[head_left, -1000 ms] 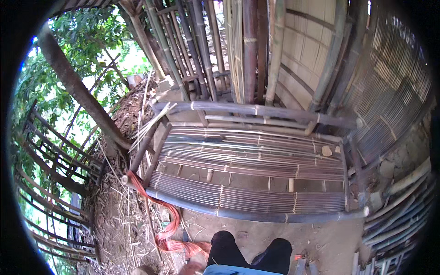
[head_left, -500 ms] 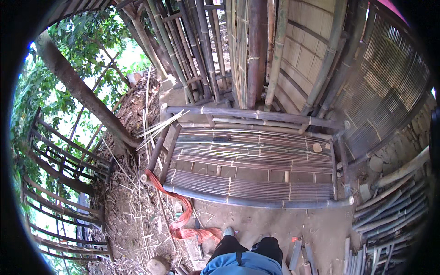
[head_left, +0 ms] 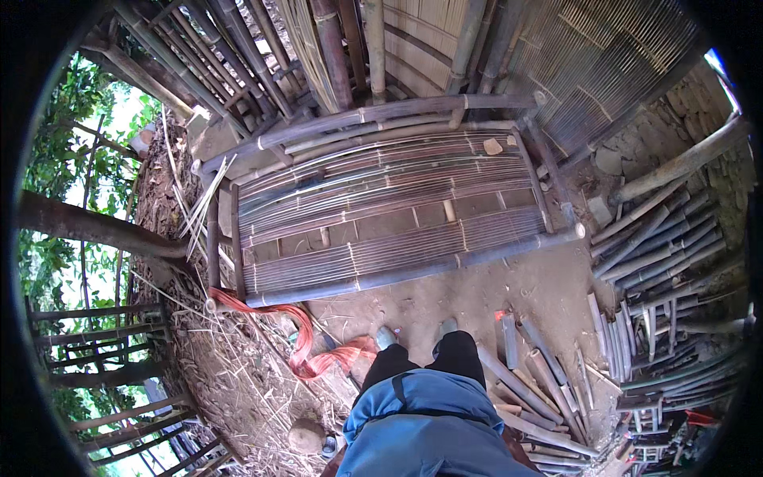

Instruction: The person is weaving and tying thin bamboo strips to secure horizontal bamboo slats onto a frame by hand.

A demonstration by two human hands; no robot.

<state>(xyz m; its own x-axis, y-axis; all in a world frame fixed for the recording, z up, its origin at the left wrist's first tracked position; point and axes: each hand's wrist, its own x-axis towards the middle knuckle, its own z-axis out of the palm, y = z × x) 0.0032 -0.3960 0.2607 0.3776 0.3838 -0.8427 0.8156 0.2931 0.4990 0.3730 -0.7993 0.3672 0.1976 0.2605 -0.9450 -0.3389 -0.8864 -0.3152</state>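
Observation:
Neither of my hands shows; only slivers of my arms appear beside my blue top (head_left: 429, 413) at the lower edge. In front of my feet stands a long bamboo bench (head_left: 373, 274), its seat made of thin slats tied in rows with a gap between the front and back parts. On the far right of the slats lies a small pale block (head_left: 493, 147). A strip of orange-red netting or cloth (head_left: 306, 342) trails from the bench's near left corner to the ground by my left foot.
Cut bamboo pieces (head_left: 548, 374) lie on the ground to my right. Beyond them are stacked bamboo poles (head_left: 668, 238). Leaning poles (head_left: 214, 56) and a slatted panel (head_left: 596, 63) stand behind the bench. At the left are a bamboo fence (head_left: 103, 342) and a round stump (head_left: 306, 436).
My view has tilted down and turned right, so the bench sits higher and further left. More of my top and the bamboo pieces at the right now show. The bench things look unmoved.

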